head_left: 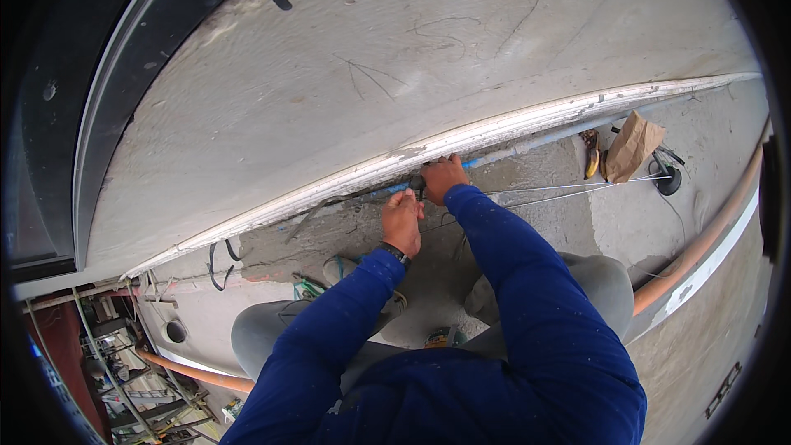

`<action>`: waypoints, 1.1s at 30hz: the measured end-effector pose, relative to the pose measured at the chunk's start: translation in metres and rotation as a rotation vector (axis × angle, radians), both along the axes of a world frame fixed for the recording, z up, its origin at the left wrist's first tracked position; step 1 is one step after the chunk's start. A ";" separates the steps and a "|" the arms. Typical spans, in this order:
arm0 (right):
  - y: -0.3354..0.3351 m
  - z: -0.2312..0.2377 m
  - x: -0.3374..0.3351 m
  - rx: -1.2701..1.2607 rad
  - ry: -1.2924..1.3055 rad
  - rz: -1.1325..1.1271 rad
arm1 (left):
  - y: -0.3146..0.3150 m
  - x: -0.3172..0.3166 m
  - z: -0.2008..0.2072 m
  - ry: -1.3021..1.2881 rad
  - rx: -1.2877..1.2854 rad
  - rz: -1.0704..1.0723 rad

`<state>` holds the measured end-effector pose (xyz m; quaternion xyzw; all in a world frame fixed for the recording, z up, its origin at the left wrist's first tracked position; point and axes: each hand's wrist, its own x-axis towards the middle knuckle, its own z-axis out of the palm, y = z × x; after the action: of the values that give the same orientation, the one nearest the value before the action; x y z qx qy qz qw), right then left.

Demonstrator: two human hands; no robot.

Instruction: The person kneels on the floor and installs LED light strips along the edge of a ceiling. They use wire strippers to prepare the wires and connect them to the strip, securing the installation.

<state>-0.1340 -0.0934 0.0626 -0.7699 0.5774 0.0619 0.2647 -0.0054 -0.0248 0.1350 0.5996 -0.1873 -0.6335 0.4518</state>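
Observation:
A blue pipe (387,191) runs along the foot of the wall, with a dark piece (417,185) on it between my hands. My right hand (445,178) is closed over the pipe just right of that piece; its fingertips are partly hidden. Just below the pipe is my left hand (401,221), its fingers curled together close to the dark piece. Whatever those fingers hold is too small to make out. Thin white cords (548,197) stretch from near my hands toward the right.
A white ledge (329,194) overhangs the pipe. To the right lie a brown paper bag (634,147), a banana (592,158) and a round black object (668,181). An orange pipe (700,249) curves behind me. Black cable loops (217,268) stand at left, near a round floor hole (175,331).

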 end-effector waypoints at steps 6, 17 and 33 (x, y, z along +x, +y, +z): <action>0.000 0.002 0.001 -0.010 0.027 0.020 | 0.004 0.007 -0.013 0.020 -0.016 0.006; 0.001 -0.004 0.001 -0.047 0.041 0.040 | -0.004 0.012 -0.014 0.082 -0.057 0.070; -0.004 -0.002 -0.002 -0.005 -0.094 0.027 | -0.035 0.035 -0.018 0.129 -0.177 0.048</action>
<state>-0.1362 -0.0974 0.0610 -0.7805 0.5538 0.0277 0.2887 0.0296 -0.0596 0.1166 0.5196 -0.1988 -0.6408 0.5290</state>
